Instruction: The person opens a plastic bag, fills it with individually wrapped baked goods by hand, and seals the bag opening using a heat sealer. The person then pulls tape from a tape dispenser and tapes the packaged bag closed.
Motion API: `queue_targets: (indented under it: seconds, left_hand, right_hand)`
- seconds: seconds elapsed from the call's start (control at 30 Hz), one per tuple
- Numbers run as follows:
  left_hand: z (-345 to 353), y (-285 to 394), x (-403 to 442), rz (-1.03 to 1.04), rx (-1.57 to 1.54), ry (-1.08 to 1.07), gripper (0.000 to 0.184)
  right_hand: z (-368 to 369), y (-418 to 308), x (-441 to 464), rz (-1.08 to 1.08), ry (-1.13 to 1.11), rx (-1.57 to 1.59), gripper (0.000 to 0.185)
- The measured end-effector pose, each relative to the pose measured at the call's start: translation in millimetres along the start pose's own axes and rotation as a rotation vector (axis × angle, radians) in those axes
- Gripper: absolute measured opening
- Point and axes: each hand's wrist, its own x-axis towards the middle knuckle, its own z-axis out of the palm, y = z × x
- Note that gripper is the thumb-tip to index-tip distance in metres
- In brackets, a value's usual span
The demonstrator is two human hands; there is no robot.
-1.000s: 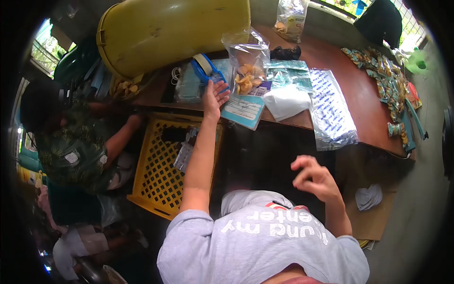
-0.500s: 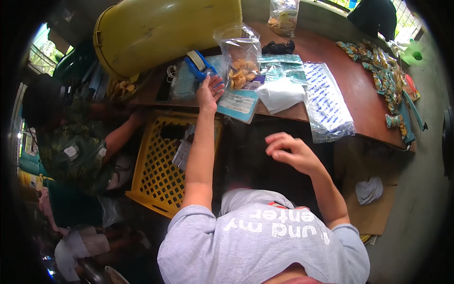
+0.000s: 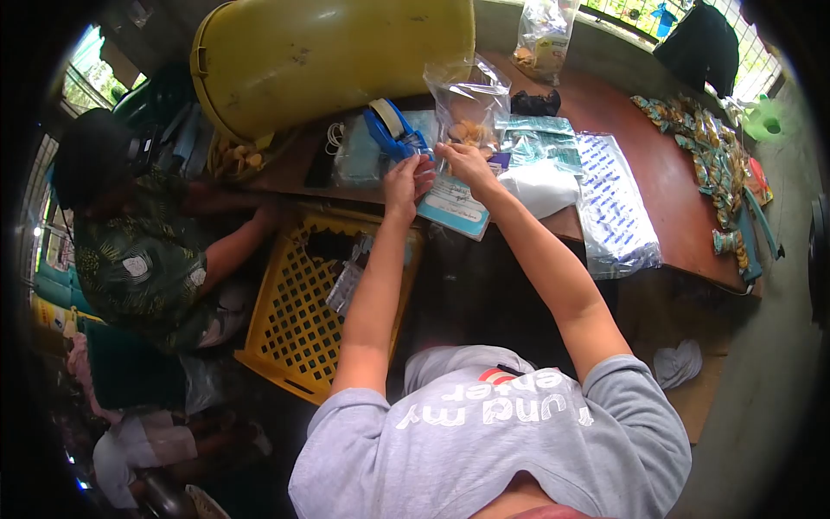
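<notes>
At ten o'clock a yellow crate [image 3: 264,363] is sitting nearest. At eleven, the left hand [image 3: 403,185] is keeping its fingers loosely extended beside the blue tape dispenser [image 3: 401,144]; at twelve, the right hand's [image 3: 469,168] fingers are bending together before the chip bag [image 3: 469,108], their grip unclear.

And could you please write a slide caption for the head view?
Left hand and right hand near a blue tape dispenser on a table.

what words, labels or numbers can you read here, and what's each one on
"und my": grey shirt, upside down; start unclear.
"enter", probably: same shirt, creased.
Blue-and-white booklet: writing too small.
Silver sheet: blue print, too small.
Bag at the back: label too blurred.
</notes>
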Motion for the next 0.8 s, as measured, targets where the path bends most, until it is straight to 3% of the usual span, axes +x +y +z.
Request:
queue_targets:
  seconds: [0.17, 0.37, 0.57, 0.63, 0.8]
  left_hand:
    - [-4.2, 1.0, 3.6, -0.003, 0.049, -0.028, 0.023]
    - [-10.2, 3.9, 4.4, 0.003, 0.109, -0.084, 0.026]
    - [-10.2, -2.6, 6.4, 0.029, 0.068, -0.167, 0.032]
    - [-12.5, -3.2, 7.9, -0.065, -0.046, -0.174, 0.039]
    - [-10.4, -4.6, 14.0, -0.055, -0.091, -0.113, 0.049]
  right_hand:
    - [7.8, 6.3, 15.7, 0.081, -0.012, 0.035, 0.037]
    - [0.3, -6.5, -11.5, 0.002, 0.069, 0.067, 0.028]
    - [-15.4, 1.8, -44.4, 0.005, 0.008, 0.349, 0.025]
    - [-20.4, -8.9, -63.1, 0.05, -0.011, 0.331, 0.026]
    - [-31.7, -19.1, -112.5, -0.116, 0.011, 0.195, 0.027]
